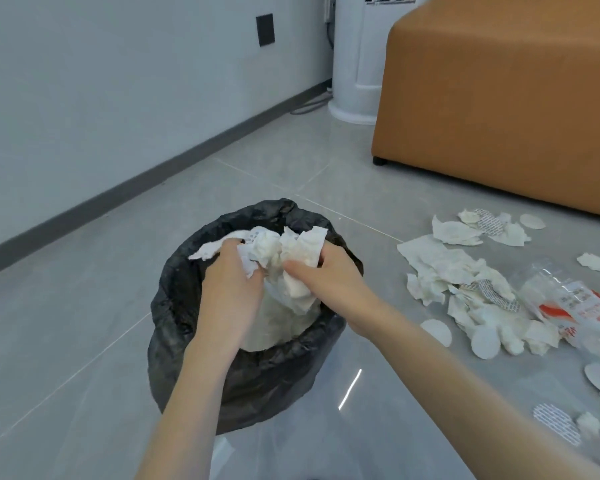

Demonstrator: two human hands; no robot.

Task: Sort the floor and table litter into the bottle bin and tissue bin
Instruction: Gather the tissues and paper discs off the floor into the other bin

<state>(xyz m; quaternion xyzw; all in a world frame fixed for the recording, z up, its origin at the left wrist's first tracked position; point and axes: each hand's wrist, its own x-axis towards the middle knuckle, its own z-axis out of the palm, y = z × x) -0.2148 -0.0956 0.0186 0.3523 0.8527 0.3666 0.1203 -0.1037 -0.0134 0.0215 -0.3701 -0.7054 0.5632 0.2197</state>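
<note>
Left hand (231, 282) and right hand (329, 275), fingers curled, both gripping crumpled tissue wad (281, 258) between them, directly above black-lined tissue bin (257, 375). More tissue scraps (444, 268) scattered on floor (84, 323) right of bin.

I count one black-bagged bin (257, 375), one orange seat (499, 98), one clear wrapper (568, 303), four round pads (485, 342) (tissues (440, 265): too many to count).

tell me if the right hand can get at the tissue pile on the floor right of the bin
Probably yes once freed: the right hand grips a tissue wad over the bin, but the tissue pile lies on open floor to its right with nothing between.
</note>
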